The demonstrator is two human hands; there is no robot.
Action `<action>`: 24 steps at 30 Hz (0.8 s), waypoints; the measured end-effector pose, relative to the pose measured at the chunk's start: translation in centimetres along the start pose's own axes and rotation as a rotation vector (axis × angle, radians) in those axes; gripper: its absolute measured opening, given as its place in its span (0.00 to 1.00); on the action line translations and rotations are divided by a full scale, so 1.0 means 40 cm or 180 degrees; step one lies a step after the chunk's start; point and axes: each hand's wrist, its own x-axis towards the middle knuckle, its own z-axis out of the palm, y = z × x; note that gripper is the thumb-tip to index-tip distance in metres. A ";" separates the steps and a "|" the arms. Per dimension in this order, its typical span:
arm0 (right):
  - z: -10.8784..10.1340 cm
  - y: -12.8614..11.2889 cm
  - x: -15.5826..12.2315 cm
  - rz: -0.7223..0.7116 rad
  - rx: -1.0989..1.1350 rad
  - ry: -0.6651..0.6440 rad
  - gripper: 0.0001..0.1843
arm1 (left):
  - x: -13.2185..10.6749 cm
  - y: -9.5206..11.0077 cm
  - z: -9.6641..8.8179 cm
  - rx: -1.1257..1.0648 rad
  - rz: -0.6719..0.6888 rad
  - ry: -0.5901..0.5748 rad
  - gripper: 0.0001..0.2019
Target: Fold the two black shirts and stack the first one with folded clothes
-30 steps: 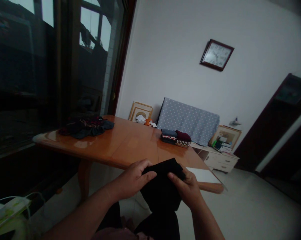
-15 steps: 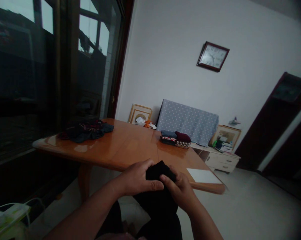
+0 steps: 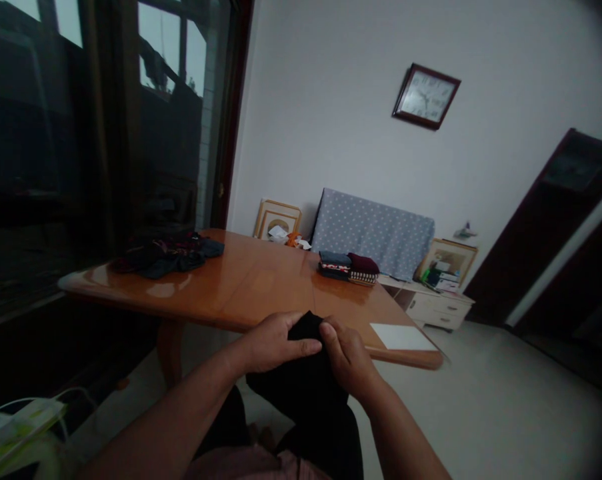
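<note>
A black garment (image 3: 301, 377) hangs between my hands just short of the table's near edge, over my dark-clad legs. Its exact kind I cannot make out. My left hand (image 3: 275, 345) grips the upper left side, thumb laid across the front. On the upper right side, my right hand (image 3: 349, 355) pinches the cloth with the thumb on top. Between the two hands the top of the cloth pokes up in a small peak. The lower part merges with the dark legs.
On the wooden table (image 3: 261, 280) lie a heap of dark clothes (image 3: 173, 253) at left, folded clothes (image 3: 348, 267) stacked at the far right, and a white sheet (image 3: 403, 337) near the right corner. A power strip (image 3: 25, 423) with cables is at lower left. A white cabinet (image 3: 441, 310) stands behind.
My right hand has shifted up and inward, nearer the top of the black garment. The cloth below spreads wider to the left. My view has tilted slightly down.
</note>
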 end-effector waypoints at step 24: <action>0.128 0.088 0.005 0.2942 0.2717 -0.0088 0.44 | -0.003 -0.074 0.010 0.2844 0.0079 0.0944 0.09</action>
